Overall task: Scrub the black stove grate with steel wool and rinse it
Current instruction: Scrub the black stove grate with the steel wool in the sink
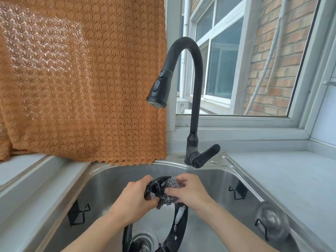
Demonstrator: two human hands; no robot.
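Head view: your left hand (133,200) gripped the black stove grate (179,222) upright over the sink (209,179) drain, while your right hand (190,191) pinched steel wool (170,192) against its upper rim.

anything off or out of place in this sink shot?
Nothing major. The orange curtain hangs down so its zigzag hem overlaps the sink back rim. Soap foam clings to the black stove grate, expected mid-scrub. No water is running from the faucet.
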